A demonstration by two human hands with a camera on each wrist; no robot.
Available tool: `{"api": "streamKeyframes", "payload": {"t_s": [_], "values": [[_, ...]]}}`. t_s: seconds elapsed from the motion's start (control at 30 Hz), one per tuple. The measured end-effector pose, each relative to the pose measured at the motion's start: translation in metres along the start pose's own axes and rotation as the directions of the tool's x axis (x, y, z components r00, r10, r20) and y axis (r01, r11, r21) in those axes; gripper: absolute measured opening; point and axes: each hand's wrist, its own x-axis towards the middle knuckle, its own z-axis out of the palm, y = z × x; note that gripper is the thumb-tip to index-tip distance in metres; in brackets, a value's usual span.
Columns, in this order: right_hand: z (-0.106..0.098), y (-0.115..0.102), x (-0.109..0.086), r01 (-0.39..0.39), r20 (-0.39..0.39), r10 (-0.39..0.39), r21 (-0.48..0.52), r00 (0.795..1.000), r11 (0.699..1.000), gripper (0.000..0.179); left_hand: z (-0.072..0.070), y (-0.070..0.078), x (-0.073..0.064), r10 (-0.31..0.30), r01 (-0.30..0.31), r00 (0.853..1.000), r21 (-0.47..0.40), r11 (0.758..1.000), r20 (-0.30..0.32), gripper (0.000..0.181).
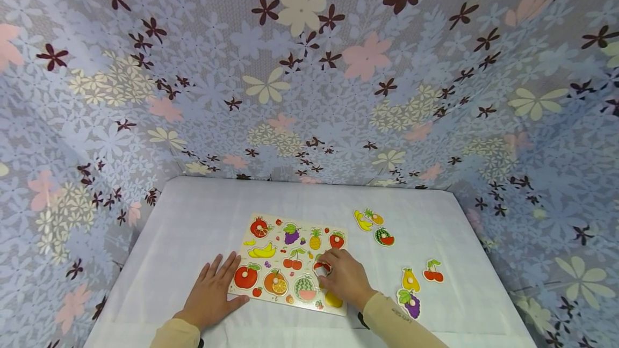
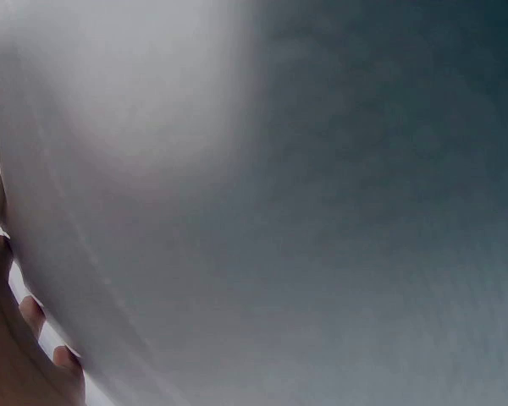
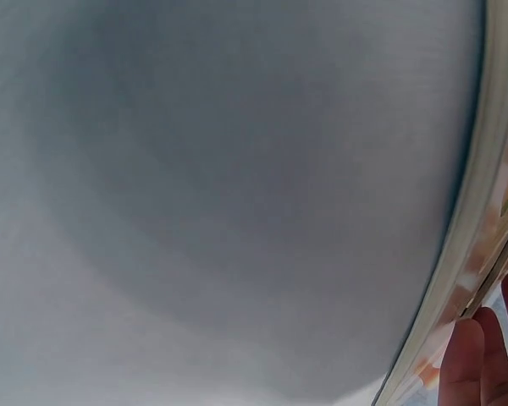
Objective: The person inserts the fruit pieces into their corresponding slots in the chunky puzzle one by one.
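Observation:
A wooden fruit puzzle board (image 1: 271,258) lies on the white-covered table. My left hand (image 1: 211,290) rests on its left edge, fingers spread and fairly straight. Over the board's right side, my right hand (image 1: 345,277) pinches a red fruit puzzle piece (image 1: 321,268), partly hidden by the fingers, so its kind is unclear. Right-hand fingertips (image 3: 464,351) show beside the board's edge in the right wrist view. Knobbed pieces sit in the board: a pomegranate (image 1: 258,227), a strawberry (image 1: 337,239), an apple (image 1: 245,276) and an orange (image 1: 276,282).
Right of the board lie loose pieces: bananas (image 1: 361,221), a pineapple (image 1: 374,217), a watermelon (image 1: 384,237), cherries (image 1: 433,272), a pear (image 1: 410,280) and grapes (image 1: 411,305). Flowered cloth (image 1: 309,95) surrounds the table (image 1: 203,203) at the back and sides.

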Motion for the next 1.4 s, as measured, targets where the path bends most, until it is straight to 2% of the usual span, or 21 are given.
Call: {"api": "streamKeyframes", "payload": {"t_s": [0.23, 0.53, 0.93, 1.4], "values": [[0.0006, 0.0, -0.0013, 0.014, -0.006, -0.014, -0.007, 1.0, 1.0, 0.037, -0.0009, -0.0002, -0.0011, 0.017, -0.017, 1.0, -0.006, 1.0, -0.026, 0.099], [0.0002, 0.0008, -0.0021, 0.026, 0.003, -0.026, -0.031, 1.0, 0.999, 0.039, -0.0021, -0.0007, -0.001, 0.018, -0.018, 1.0, -0.001, 1.0, -0.018, 0.099], [-0.0008, -0.0011, -0.0032, -0.012, 0.012, 0.012, -0.042, 1.0, 0.999, 0.042, -0.0004, -0.0022, -0.0011, 0.022, -0.023, 1.0, -0.008, 1.0, -0.019, 0.098], [-0.003, -0.0025, -0.004, 0.0, 0.017, 0.001, -0.045, 1.0, 0.999, 0.042, -0.0029, -0.0003, -0.0017, 0.019, -0.019, 1.0, -0.014, 1.0, -0.021, 0.097]]}}
